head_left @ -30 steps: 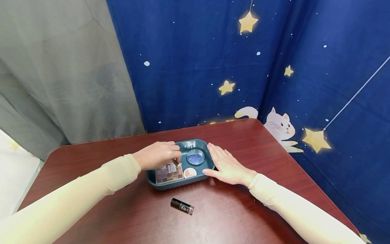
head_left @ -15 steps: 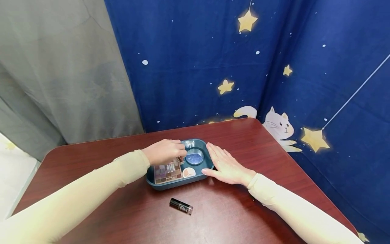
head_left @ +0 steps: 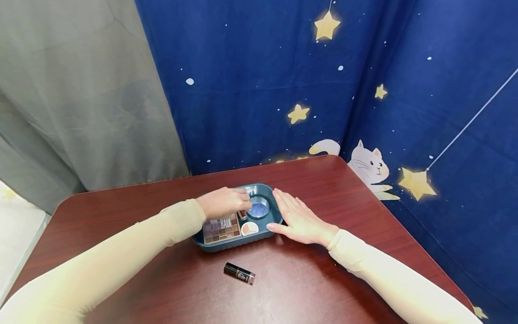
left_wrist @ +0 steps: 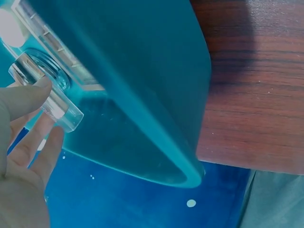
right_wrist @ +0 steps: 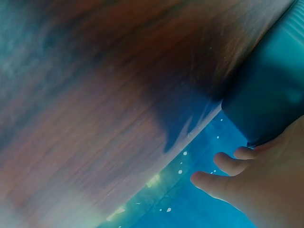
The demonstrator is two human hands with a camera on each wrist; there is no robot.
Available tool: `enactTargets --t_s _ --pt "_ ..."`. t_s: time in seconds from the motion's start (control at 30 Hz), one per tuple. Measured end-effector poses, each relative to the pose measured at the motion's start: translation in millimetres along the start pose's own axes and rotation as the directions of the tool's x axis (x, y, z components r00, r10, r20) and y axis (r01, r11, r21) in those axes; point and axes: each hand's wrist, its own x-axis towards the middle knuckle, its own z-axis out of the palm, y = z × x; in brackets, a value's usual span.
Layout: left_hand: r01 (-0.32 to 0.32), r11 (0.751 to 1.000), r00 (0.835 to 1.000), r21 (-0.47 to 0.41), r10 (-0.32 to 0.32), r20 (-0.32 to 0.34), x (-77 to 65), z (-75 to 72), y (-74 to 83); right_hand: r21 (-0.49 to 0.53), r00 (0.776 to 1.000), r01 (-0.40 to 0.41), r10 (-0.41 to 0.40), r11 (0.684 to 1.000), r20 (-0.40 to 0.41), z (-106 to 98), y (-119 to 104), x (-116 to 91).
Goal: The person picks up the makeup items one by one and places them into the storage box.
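My left hand point(head_left: 225, 202) pinches a lipstick tube point(left_wrist: 58, 104), shiny metallic with a clear end, low over the teal tray point(head_left: 226, 245). In the head view only the lower end of the tube shows below my fingers. The eyeshadow palette point(head_left: 222, 230) lies at the tray's left, partly covered by that hand. Right of it sit a small round compact point(head_left: 249, 228) with several shades and a round clear container point(head_left: 258, 209) with a blue inside. My right hand point(head_left: 304, 223) rests against the tray's right end with its fingers straight.
A black lip gloss tube point(head_left: 239, 273) with a clear end lies on the red-brown table point(head_left: 170, 274) in front of the tray. Behind the table's far edge hang a grey curtain point(head_left: 101, 90) and a blue starry curtain point(head_left: 251, 90).
My left hand has moved right and slightly away with the lipstick tube, from over the palette to beside the round clear container. My right hand stays at the tray's end.
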Motion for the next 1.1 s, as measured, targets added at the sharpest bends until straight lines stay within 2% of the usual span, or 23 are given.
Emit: enactTargets --t_s 0.37,0.77,1.1 --pt "-0.047 0.998 0.999 0.028 0.047 0.01 5.1 13.0 -0.6 -0.004 1.0 0.006 -0.006 1.0 0.0 -2 -2 -1" --pt "-0.043 0.999 0.997 0.028 0.041 0.065 7.4 12.6 -1.1 -0.009 1.0 0.016 -0.016 1.0 -0.018 1 0 -1" --pt "-0.08 0.99 0.994 0.118 0.07 0.086 8.6 11.0 0.5 -0.006 1.0 -0.005 0.006 1.0 0.007 0 -1 -1"
